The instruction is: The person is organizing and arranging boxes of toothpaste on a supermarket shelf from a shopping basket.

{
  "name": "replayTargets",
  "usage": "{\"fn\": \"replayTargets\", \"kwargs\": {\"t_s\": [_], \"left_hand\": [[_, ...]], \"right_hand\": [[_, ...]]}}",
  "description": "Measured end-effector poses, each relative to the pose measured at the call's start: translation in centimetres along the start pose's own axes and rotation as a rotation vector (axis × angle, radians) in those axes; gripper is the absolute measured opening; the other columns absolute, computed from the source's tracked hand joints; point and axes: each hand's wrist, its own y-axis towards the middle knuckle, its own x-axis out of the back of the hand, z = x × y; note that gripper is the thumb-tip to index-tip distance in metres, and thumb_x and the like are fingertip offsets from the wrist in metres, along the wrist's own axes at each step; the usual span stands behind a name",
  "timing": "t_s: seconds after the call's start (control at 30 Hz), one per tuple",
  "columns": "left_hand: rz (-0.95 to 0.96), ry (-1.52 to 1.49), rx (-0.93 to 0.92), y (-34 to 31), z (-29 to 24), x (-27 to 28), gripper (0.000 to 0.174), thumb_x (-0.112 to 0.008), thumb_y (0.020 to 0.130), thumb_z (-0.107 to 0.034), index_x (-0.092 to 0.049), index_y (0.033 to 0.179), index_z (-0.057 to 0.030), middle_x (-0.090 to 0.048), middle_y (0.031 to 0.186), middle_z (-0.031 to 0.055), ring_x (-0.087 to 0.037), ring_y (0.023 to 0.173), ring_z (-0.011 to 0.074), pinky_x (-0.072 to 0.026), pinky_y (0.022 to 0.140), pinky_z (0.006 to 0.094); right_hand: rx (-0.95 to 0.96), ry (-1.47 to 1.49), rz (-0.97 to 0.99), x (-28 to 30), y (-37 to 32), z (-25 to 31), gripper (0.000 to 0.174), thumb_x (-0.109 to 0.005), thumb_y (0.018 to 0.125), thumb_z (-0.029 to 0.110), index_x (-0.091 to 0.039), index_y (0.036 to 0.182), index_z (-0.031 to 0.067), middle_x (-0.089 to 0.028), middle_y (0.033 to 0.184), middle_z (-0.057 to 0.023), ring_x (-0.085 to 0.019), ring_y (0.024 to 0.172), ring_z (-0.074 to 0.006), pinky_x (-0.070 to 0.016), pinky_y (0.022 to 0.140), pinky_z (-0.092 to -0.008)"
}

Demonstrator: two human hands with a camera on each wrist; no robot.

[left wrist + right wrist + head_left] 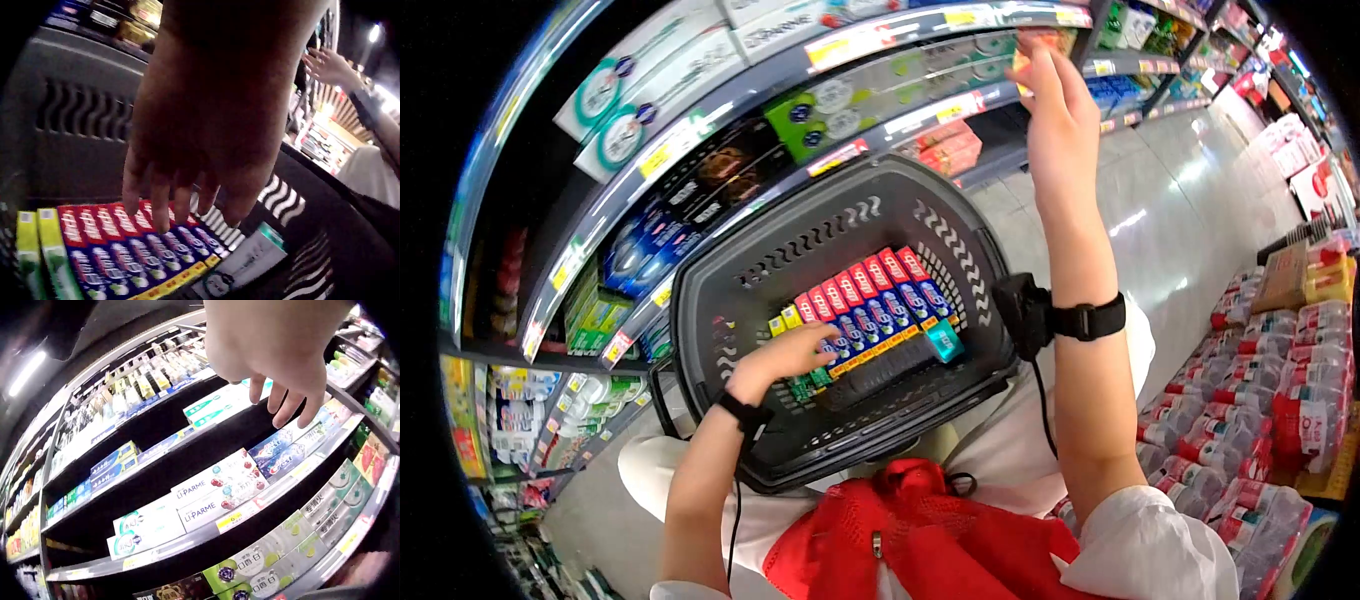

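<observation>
A dark shopping basket (805, 245) stands before the person, with a row of red-and-blue toothpaste boxes (865, 308) inside. My left hand (788, 354) is over the left part of that row, fingers extended downward and holding nothing. Two yellow-and-green boxes (55, 253) stand at the row's left end, and a white-and-teal box (250, 257) leans at its right. My right hand (1062, 125) is raised towards the shelf, its palm unoccupied. In the right wrist view its loose fingers hang in front of blue toothpaste boxes (278, 452).
Shelves (206, 536) of boxed toothpaste, including white cherry-printed boxes (219, 487) and green-and-grey boxes (265, 565), curve along the left and front. Red-labelled bottle packs (1230, 400) are stacked on the right. Tiled floor (1190, 190) runs between them.
</observation>
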Motion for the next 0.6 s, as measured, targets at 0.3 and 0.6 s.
{"fn": "replayTargets", "kwargs": {"t_s": [0.3, 0.6], "left_hand": [[-0.441, 0.333, -0.84, 13.3, -11.8, -5.0, 0.045, -0.056, 0.071, -0.01, -0.046, 0.114, 0.0, -0.05, 0.112, 0.0148, -0.048, 0.106, 0.0283, -0.0376, 0.09, 0.0344], [-0.254, 0.2, -0.229, 7.5, -8.0, 0.4, 0.049, -0.071, 0.065, -0.026, -0.054, 0.103, -0.0023, -0.057, 0.099, 0.0154, -0.055, 0.092, 0.0333, -0.0459, 0.076, 0.0396]], "right_hand": [[-0.352, 0.411, -0.168, 0.1, 0.1, 0.2, 0.026, -0.045, 0.083, 0.016, -0.059, 0.093, -0.0031, -0.057, 0.077, -0.006, -0.052, 0.073, -0.014, -0.0407, 0.068, -0.0264], [-0.265, 0.245, 0.17, 1.7, -1.8, 4.1, 0.032, -0.044, 0.088, 0.025, -0.06, 0.094, -0.0026, -0.059, 0.078, -0.0073, -0.051, 0.067, -0.0104, -0.0402, 0.06, -0.0226]]}}
